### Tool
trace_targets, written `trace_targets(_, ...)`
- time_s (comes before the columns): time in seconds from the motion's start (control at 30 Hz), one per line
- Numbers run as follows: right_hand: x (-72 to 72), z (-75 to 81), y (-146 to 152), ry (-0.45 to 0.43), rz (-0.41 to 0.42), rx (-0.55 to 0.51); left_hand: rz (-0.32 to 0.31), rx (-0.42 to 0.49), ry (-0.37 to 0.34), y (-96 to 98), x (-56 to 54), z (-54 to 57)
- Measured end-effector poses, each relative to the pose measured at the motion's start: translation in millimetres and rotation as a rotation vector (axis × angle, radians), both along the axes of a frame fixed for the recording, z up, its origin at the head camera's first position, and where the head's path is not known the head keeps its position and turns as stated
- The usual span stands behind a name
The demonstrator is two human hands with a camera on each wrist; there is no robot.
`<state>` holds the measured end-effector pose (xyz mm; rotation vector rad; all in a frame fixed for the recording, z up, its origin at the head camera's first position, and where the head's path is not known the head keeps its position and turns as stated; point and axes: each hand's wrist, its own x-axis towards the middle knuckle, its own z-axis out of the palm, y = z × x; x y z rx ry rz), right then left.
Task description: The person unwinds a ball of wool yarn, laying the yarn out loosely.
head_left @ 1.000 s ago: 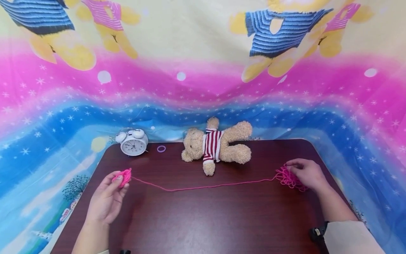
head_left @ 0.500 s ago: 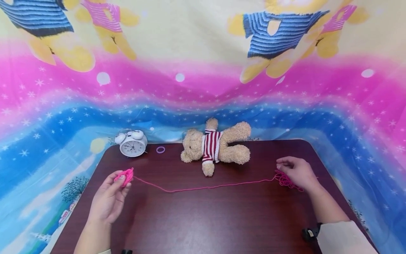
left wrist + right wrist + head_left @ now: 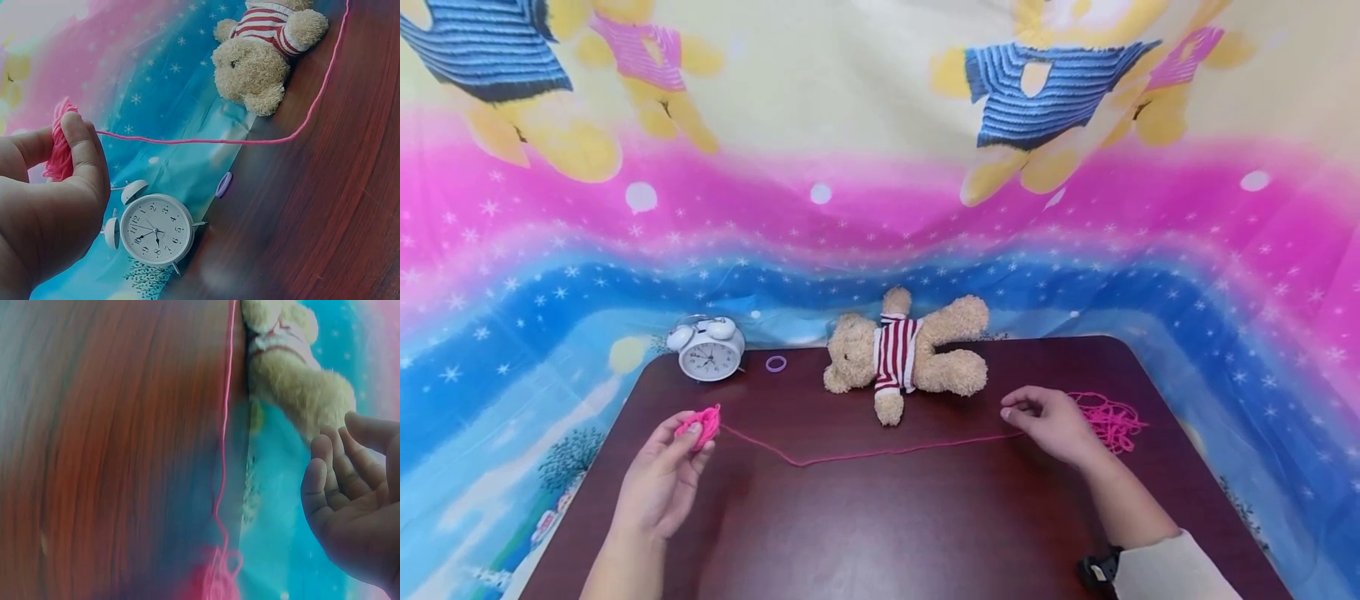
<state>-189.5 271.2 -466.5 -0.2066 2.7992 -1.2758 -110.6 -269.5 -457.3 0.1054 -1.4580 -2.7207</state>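
My left hand (image 3: pixel 658 483) pinches a small wound bundle of bright pink yarn (image 3: pixel 706 427) between thumb and fingers, raised over the table's left side. In the left wrist view the thumb lies across the wound yarn (image 3: pixel 60 147). From it a single strand (image 3: pixel 887 452) sags to the tabletop and runs right, passing behind my right hand (image 3: pixel 1054 425). That hand hovers left of a loose, tangled heap of the same yarn (image 3: pixel 1114 423). The right wrist view shows its fingers (image 3: pixel 319 477) loosely bent with nothing between them, apart from the strand (image 3: pixel 225 431).
A teddy bear (image 3: pixel 898 354) in a red-and-white striped shirt lies along the back edge of the dark wooden table (image 3: pixel 865 533). Left of it are a purple ring (image 3: pixel 776 364) and a white twin-bell alarm clock (image 3: pixel 710 360). A printed cloth (image 3: pixel 880 208) hangs behind.
My right hand has moved left from over the loose yarn heap, uncovering it. My left hand keeps its grip on the wound yarn, nearly still. The view has tilted up slightly.
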Motion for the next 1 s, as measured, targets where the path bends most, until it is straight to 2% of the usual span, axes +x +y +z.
trace_targets(0.23, 5.6, -5.1, -33.6, -0.009, 0.059, -0.065, -0.015, 0.029, 0.045, 1.5, 1.6, -5.6)
trace_targets(0.43, 7.2, -9.0, -56.9, -0.014, 0.094, -0.083, -0.024, 0.029, 0.057, 4.7, 1.4, -4.6)
trace_targets(0.83, 8.7, -10.8, -107.6, 0.002, 0.21, -0.173, -0.066, -0.059, 0.023, 22.0, -2.1, 0.9)
trace_targets(1.0, 9.3, -9.4, -128.2, 0.01, 0.247, -0.21, -0.09, -0.074, 0.033, 30.4, -3.8, 3.2)
